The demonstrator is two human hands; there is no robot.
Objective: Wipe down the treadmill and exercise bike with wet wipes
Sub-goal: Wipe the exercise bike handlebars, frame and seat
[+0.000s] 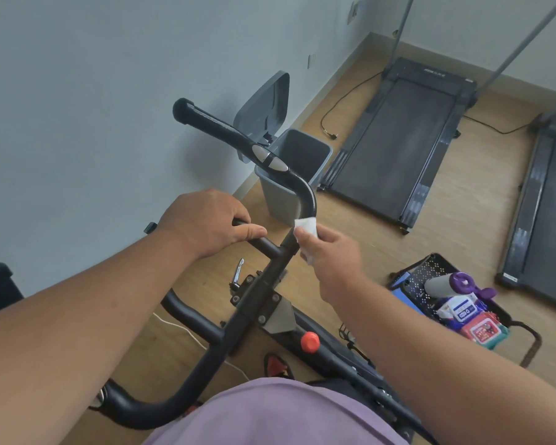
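The black exercise bike handlebar (225, 130) rises from the stem (264, 284) in the middle of the view. My left hand (206, 223) grips the short crossbar left of the stem. A folded white wet wipe (306, 227) is pinched in my right hand (329, 258) and pressed against the handlebar just below its bend. Behind it, a dark treadmill (395, 146) lies flat on the wooden floor, and a second treadmill (540, 207) lies at the right edge.
A grey bin (281, 200) with its lid up stands by the wall behind the handlebar. A black basket (430, 268) on the floor at right holds wipe packs (482, 329) and a purple-capped roller. A red knob (309, 342) sits on the bike frame. Cables run across the floor.
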